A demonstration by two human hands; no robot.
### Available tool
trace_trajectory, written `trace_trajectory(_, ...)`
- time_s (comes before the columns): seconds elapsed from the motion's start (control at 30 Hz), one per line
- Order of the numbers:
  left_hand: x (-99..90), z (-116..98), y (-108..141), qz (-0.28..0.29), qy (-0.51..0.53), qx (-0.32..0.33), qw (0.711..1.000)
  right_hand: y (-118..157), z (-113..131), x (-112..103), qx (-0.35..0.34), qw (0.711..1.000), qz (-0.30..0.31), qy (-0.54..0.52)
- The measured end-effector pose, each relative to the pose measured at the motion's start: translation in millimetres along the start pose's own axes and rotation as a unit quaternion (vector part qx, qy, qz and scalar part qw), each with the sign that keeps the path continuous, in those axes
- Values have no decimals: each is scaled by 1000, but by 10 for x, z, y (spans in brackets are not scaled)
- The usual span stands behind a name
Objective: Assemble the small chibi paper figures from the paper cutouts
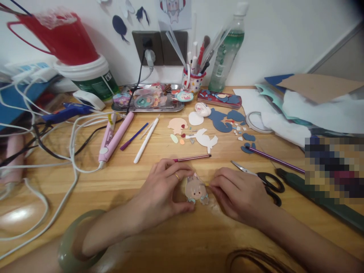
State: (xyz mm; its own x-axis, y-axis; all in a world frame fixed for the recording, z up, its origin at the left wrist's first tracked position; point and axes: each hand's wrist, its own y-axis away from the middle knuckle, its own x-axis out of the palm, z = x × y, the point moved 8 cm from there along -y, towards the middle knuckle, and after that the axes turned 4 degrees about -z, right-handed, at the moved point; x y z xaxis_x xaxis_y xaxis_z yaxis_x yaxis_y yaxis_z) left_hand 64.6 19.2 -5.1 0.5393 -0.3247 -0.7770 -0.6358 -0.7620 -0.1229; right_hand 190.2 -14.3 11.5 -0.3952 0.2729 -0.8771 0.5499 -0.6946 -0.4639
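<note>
A small paper chibi figure [196, 191] with light brown hair and pale blue bits lies on the wooden table between both hands. My left hand [167, 185], with a ring, holds its left side, thumb at the lower edge and fingers at the top. At its right edge, my right hand [236, 191] has thumb and fingertips pinched together on a tiny yellowish item, too small to make out. Just above the left hand lies a dark red pencil [193, 157]. Black-handled scissors [263, 180] rest partly behind the right hand.
Paper cutouts [205, 140] lie beyond the hands. A pink hair iron [116, 138], white pen [146, 140] and tangled cables are at left. A metal tray [148, 109], pen cup [193, 81] and bottle [227, 57] line the back. A dark green tool [321, 197] lies right.
</note>
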Motion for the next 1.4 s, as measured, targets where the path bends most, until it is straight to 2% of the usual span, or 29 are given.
trace_trajectory(0.23,12,13,9,-23,-10,27,999,-13,11,-22,4,1000,6,5)
trace_trajectory(0.4,18,8,15,-30,-21,31,999,-16,23,-8,19,999,32,17)
trace_trajectory(1.17,17,13,16,-37,-35,29,998,19,78,-56,2,1000,20,-10)
trace_trajectory(1.27,10,3,21,-39,-36,37,998,30,84,-99,2,1000,3,-24)
trace_trajectory(1.4,-37,-64,45,-56,-44,59,996,42,13,-208,38,997,-61,-32)
